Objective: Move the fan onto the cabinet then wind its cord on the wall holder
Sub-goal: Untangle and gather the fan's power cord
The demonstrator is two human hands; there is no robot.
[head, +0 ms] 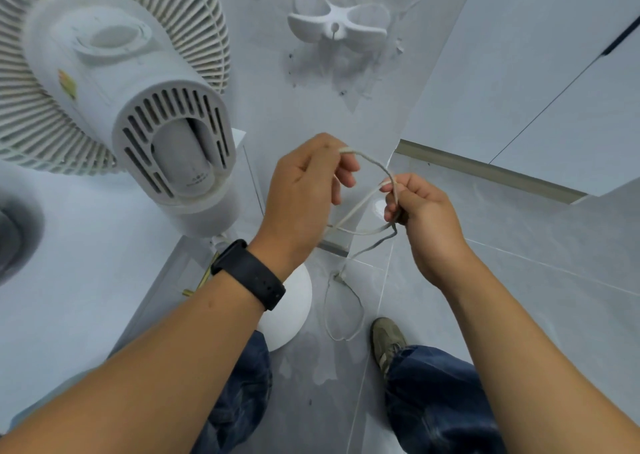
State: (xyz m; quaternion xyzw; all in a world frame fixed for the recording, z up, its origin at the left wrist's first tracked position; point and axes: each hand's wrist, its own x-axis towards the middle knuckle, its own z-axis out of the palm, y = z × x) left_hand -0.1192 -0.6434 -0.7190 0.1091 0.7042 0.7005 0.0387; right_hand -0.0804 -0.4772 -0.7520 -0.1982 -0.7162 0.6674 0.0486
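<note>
Two hands work the cord (pixel 369 162) below the holder (pixel 337 25): your left hand (pixel 304 190) pinches the top of a loop, your right hand (pixel 419 207) grips it lower down, and the slack trails to the floor. You have the fan (pixel 114 86) already up on the cabinet (pixel 69 245), near its right edge. Straight above both hands, well apart from them, the holder sits on the wall, its arms spread sideways; your left hand is slightly nearer for the lift.
</note>
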